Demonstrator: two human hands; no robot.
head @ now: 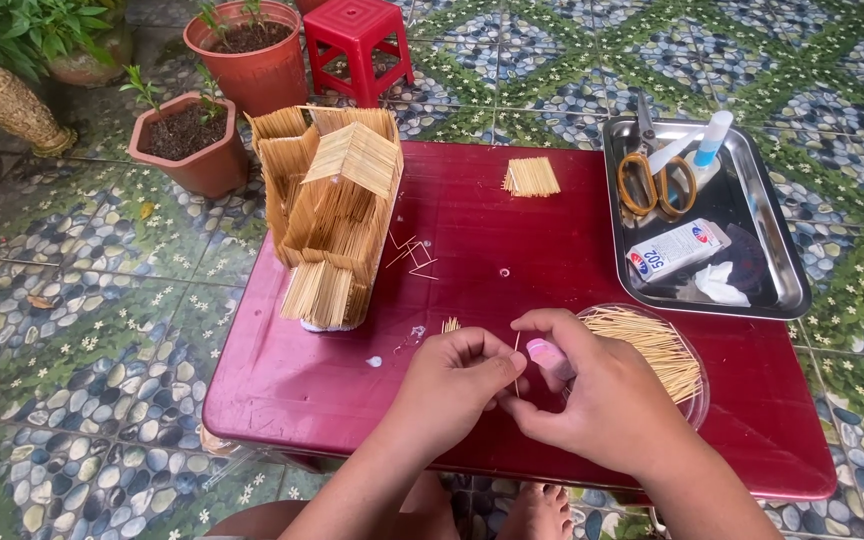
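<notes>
Table red, low | floor pebble-patterned tile | flowerpots beside

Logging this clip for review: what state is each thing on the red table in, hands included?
Left hand: pinching an upright toothpick.
Right hand: holding a small pink tube.
Toothpick house: standing, partly built.
Round dish: full of toothpicks.
Scissors: closed, lying in the steel tray.

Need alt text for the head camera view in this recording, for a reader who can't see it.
Two bare hands meet over a dark red table: the left hand pinches a toothpick upright while the right hand holds a small pink tube against it. Nearby stand a toothpick house, a clear dish of toothpicks and a metal tray with scissors.
</notes>
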